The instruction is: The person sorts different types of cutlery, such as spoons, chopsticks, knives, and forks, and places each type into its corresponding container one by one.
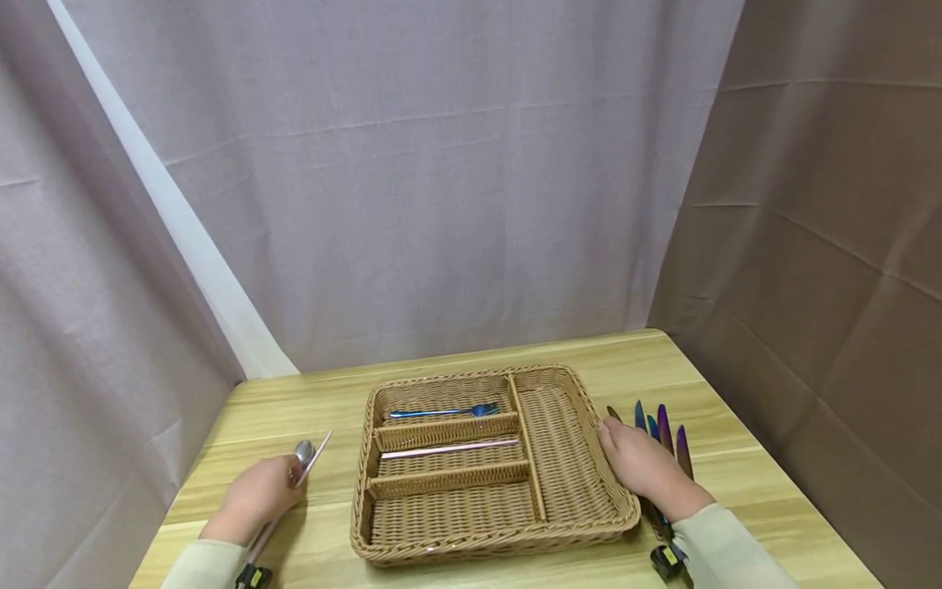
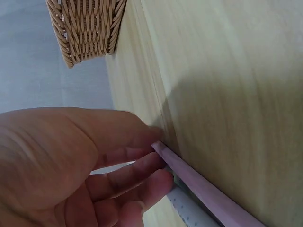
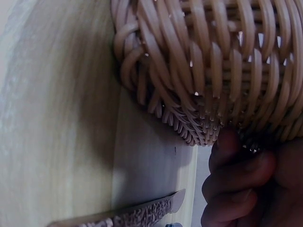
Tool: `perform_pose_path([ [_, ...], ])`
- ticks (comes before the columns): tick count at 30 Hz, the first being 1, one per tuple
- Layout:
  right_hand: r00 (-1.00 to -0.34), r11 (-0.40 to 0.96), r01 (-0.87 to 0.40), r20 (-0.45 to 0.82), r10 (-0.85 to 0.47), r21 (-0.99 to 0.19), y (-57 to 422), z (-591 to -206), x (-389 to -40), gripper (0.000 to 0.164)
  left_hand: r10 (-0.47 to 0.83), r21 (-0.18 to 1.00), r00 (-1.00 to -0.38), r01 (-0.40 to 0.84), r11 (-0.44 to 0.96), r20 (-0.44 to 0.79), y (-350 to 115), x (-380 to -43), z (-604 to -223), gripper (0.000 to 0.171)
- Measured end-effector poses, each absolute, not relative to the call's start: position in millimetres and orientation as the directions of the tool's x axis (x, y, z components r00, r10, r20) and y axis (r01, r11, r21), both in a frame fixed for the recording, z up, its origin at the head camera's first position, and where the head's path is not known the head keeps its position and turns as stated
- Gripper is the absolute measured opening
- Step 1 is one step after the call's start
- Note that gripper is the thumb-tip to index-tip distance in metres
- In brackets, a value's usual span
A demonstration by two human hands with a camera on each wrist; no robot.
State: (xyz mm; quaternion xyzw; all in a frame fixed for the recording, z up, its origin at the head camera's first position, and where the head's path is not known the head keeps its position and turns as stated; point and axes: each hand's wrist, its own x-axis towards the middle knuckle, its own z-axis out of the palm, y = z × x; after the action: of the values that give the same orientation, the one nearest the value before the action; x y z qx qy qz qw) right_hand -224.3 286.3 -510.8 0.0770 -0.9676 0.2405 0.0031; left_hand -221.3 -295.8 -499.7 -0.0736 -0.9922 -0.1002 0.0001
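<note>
My left hand [image 1: 257, 495] is at the left of the table, pinching a pink chopstick [image 2: 203, 189] between thumb and fingers. Beside the chopstick lies a spoon, its silver bowl [image 1: 304, 451] showing past the fingertips and its pale dotted handle [image 2: 189, 208] below the fingers. My right hand [image 1: 651, 466] grips the right rim of a wicker cutlery basket [image 1: 567, 446], fingers curled at its woven side [image 3: 227, 71]. Inside the basket, a blue fork [image 1: 441, 412] lies in the back left compartment and a pink chopstick [image 1: 449, 449] in the middle one.
Several knives [image 1: 665, 429] with blue, purple and brown blades lie right of the basket, partly hidden by my right hand and forearm. One has a patterned handle [image 3: 147, 213]. Grey curtains [image 1: 471, 204] stand behind the wooden table [image 1: 324, 401], a brown one on the right.
</note>
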Motion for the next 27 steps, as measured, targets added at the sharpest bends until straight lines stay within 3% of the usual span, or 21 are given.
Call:
perform_pose_path([
  [11, -0.988, 0.87, -0.148, 0.043, -0.145, -0.47, 285.1, -509.1, -223.9, 0.045, 0.135, 0.208, -0.99, 0.14, 0.968, 0.037, -292.3, -215.6, -499.0, 0.023],
  [17, -0.988, 0.873, -0.153, 0.042, -0.151, -0.464, 285.3, -511.4, -222.6, 0.05, 0.123, 0.202, -0.992, 0.123, 0.972, 0.012, -294.3, -216.5, -501.8, 0.021],
  [27, -0.987, 0.871, -0.156, 0.039, -0.157, -0.466, 285.5, -511.2, -223.8, 0.049, 0.167, 0.198, -0.981, 0.183, 0.963, 0.095, -286.5, -219.9, -492.7, 0.022],
])
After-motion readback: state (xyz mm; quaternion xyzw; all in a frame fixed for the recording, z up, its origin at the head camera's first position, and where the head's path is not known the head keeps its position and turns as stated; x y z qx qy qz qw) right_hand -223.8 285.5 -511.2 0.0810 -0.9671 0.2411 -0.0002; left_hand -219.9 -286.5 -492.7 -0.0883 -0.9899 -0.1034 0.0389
